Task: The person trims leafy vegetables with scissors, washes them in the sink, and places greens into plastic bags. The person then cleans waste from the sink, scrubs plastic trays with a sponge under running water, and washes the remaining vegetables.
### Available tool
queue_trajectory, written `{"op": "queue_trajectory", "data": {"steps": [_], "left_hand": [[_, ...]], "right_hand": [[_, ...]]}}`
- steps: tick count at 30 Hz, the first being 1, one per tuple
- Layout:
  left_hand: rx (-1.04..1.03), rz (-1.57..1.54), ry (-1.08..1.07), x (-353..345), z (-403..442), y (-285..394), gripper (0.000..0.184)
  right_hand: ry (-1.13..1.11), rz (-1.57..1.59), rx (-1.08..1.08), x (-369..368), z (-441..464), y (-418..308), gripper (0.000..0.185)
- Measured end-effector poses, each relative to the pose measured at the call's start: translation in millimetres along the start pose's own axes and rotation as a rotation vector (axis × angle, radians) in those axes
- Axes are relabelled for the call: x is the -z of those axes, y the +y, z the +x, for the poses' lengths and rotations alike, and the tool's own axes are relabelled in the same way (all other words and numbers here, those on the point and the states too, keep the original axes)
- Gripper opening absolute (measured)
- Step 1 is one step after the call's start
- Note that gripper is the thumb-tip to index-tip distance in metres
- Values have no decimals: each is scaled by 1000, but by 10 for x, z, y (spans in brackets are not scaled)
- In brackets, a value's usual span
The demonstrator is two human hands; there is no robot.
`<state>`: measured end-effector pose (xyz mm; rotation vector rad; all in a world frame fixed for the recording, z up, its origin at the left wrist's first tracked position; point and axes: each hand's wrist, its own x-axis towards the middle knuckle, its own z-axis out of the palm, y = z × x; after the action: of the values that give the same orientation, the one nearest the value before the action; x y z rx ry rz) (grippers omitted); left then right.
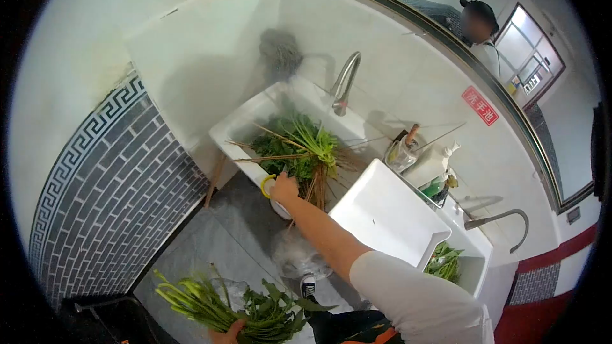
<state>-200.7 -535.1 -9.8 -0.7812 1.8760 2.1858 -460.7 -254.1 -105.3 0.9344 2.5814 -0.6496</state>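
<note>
My left hand is closed around the stalks of a bunch of leafy greens, low in the view; the stem ends point left, the leaves right. Over the front rim of the white sink, my right hand is closed on a tool with a yellow loop handle. Its working end is hard to make out against the leaves. More leafy greens fill that sink beside the hand. Long thin brown sticks or stems lie across them and hang over the rim.
A curved metal faucet stands behind the sink. To the right, a white board covers part of a second sink with greens in it. Bottles stand behind the board. A clear plastic bag is below the first sink.
</note>
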Motion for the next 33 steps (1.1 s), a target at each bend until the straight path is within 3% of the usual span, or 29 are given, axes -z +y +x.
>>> {"op": "queue_trajectory", "data": {"steps": [1, 3, 4, 6, 7, 8, 10, 11, 13, 14, 16, 18, 20, 24, 25, 33], "left_hand": [[10, 5, -9, 25, 59, -82, 45], [-271, -86, -339, -41, 118, -139, 53], [-269, -90, -344, -121, 151, -111, 53], [199, 57, -193, -354, 200, 0, 59], [100, 31, -185, -480, 188, 48, 45], [112, 39, -182, -625, 164, 135, 45], [401, 90, 156, -900, 113, 341, 40], [414, 115, 150, -910, 111, 358, 40], [198, -35, -246, -967, 169, 285, 44], [204, -13, -241, -1003, 141, 284, 44], [225, -12, -441, -1173, 112, 318, 42], [258, 79, -386, -1452, -103, 495, 42], [212, 101, -623, -1662, -233, 405, 40], [196, 284, -914, -2172, -640, 168, 41], [172, 332, -994, -2348, -816, 146, 36], [270, 681, -1243, -3551, -2098, -838, 27]], "right_hand": [[-1, -2, -15, -34, 51, 18, 64], [-157, 53, -11, 26, 182, 78, 74], [-152, 51, -16, 75, 233, 89, 74], [-178, 336, -178, 175, 289, 136, 78], [-288, 481, -275, 280, 282, 145, 66], [-502, 791, -308, 244, 457, 289, 47], [-682, 1069, -287, 502, 173, 469, 30], [-673, 1096, -176, 767, -195, 529, 27], [-685, 1196, 14, 1233, -749, 729, 23], [-713, 1288, 92, 1363, -933, 906, 23], [-684, 1341, 257, 1616, -1305, 1401, 30], [-592, 1505, 472, 1883, -1759, 1797, 41], [-419, 1294, 571, 2121, -2171, 2332, 47], [-411, 1348, 337, 2327, -2914, 3306, 55], [-369, 1314, 364, 2288, -3044, 3602, 55], [-487, 1144, 235, 1673, -3789, 5734, 64]]}}
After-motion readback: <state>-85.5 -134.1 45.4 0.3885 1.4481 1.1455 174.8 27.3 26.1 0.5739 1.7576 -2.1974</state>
